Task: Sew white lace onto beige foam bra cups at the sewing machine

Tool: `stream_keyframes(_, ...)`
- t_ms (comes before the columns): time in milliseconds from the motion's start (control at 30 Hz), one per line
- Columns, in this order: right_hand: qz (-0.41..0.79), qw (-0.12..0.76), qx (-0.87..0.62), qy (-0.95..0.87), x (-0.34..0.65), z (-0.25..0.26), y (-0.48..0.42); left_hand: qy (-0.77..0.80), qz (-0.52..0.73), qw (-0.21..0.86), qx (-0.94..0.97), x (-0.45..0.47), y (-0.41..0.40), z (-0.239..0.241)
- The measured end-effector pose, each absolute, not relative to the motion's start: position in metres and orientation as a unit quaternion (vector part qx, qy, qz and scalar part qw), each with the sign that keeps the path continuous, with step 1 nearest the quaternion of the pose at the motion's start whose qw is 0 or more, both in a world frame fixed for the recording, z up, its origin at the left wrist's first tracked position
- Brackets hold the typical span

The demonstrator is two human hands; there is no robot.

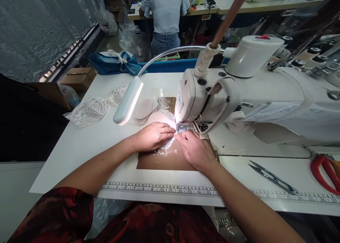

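A white lace cup, with smooth pale padding, lies at the needle end of a white sewing machine. My left hand rests on it with the fingers together, pressing the fabric close to the presser foot. From the other side, my right hand pinches the cup's near edge, its fingertips almost meeting the left ones. The exact grip is partly hidden under my fingers. A brown sheet is beneath both hands. Behind the left hand lie more pale cup pieces.
White lace pieces lie at the left of the table. A lit lamp on a bendable neck hangs over the work. Thread snips and red-handled scissors lie at the right, near a printed ruler. A person sits beyond.
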State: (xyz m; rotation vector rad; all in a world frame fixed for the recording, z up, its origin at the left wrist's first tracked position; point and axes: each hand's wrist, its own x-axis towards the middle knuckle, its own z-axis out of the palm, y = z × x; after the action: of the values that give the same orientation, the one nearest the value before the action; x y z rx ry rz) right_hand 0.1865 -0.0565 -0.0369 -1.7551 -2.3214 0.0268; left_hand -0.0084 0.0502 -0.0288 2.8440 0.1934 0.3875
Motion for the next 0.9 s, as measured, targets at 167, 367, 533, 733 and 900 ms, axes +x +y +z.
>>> stream_keyframes(167,0.014,0.108,-0.614,-0.782,0.187,-0.039,-0.057,0.071,0.139,0.109,0.982,-0.006,0.048,-0.036)
stream_keyframes(367,0.013,0.088,-0.642,-0.762,0.185,-0.037,-0.056,0.113,0.121,0.081,0.983,-0.002,0.043,-0.036)
stream_keyframes(533,0.012,0.086,-0.642,-0.762,0.186,-0.036,-0.056,0.136,0.112,0.060,0.983,-0.002,0.043,-0.034)
stream_keyframes(733,0.011,0.138,-0.610,-0.781,0.193,-0.042,-0.062,0.151,0.105,0.055,0.981,-0.003,0.047,-0.039)
stream_keyframes(900,0.020,0.173,-0.592,-0.787,0.197,-0.045,-0.066,0.148,0.122,0.064,0.979,-0.005,0.045,-0.038)
